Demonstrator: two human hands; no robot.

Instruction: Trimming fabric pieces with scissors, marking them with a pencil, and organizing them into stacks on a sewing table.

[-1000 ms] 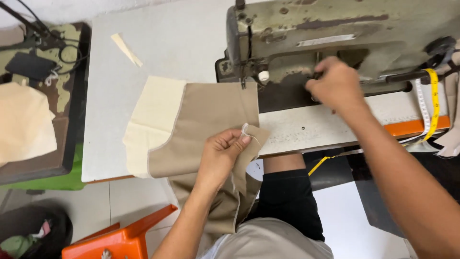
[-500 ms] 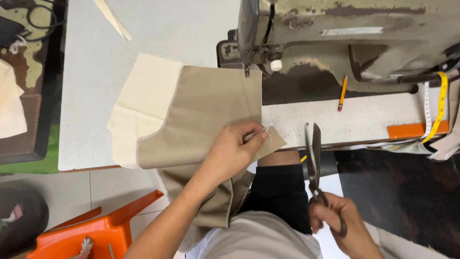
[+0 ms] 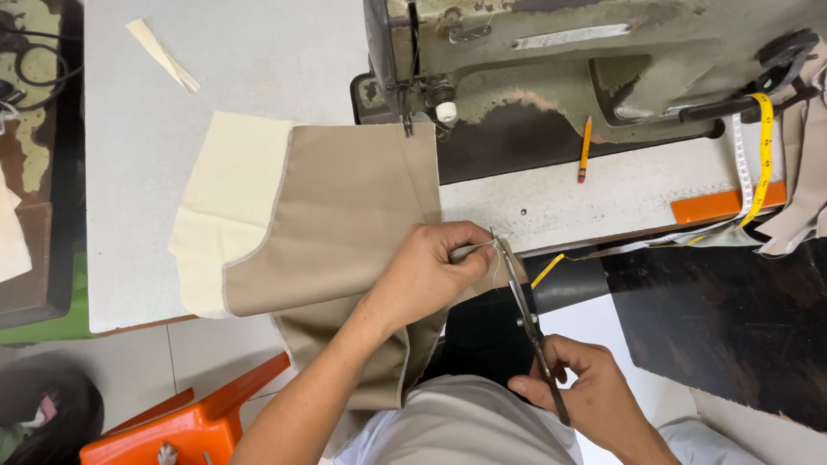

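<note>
Pinching tan fabric corner (table edge), left hand, right hand gripping scissors

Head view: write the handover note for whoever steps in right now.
Left hand: pinches the corner of the tan fabric at the table's near edge.
Right hand: holds scissors, tips at that pinched corner, beside a loose thread.
Fabric lies flat on the grey table, top edge under the sewing machine needle, cream lining to the left.
Done: fabric gripped, scissors in position.
Left: thread looks uncut.
</note>
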